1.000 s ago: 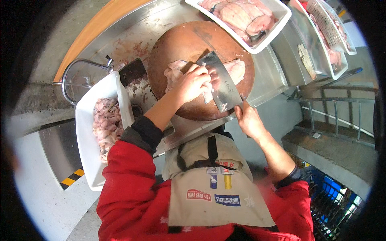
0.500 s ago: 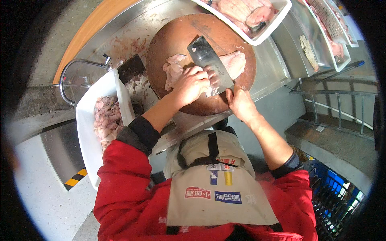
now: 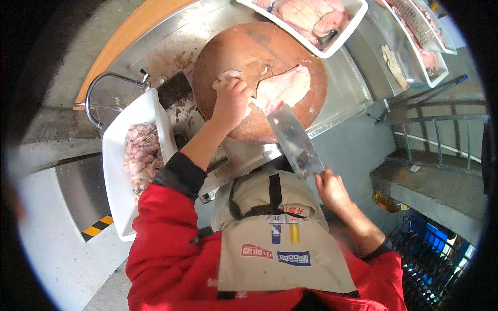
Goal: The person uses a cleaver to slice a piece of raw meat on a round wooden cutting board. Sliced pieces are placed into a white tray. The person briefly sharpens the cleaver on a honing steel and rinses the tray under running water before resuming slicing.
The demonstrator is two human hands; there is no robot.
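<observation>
My right hand [image 3: 333, 192] is closed round the handle of a broad cleaver [image 3: 295, 142], its blade slanting up and left over the near edge of a round wooden chopping block [image 3: 259, 46]. The blade's far end is close to a pale pink fillet [image 3: 286, 87], which lies flat on the block. Left of that fillet, my left hand [image 3: 232, 103] is closed with curled fingers on a smaller pale piece of flesh [image 3: 226, 78]. My fingers partly hide that piece.
A white tub [image 3: 116, 171] of cut pink pieces stands at the left, beside a curved metal tap [image 3: 91, 96]. White trays of flesh, including the near tray [image 3: 332, 51], sit at the far right. The block rests on a metal counter [image 3: 342, 101].
My right hand has drawn the cleaver down and toward me, off the middle of the block. My left hand has shifted left to the smaller piece, and the larger fillet is now uncovered.
</observation>
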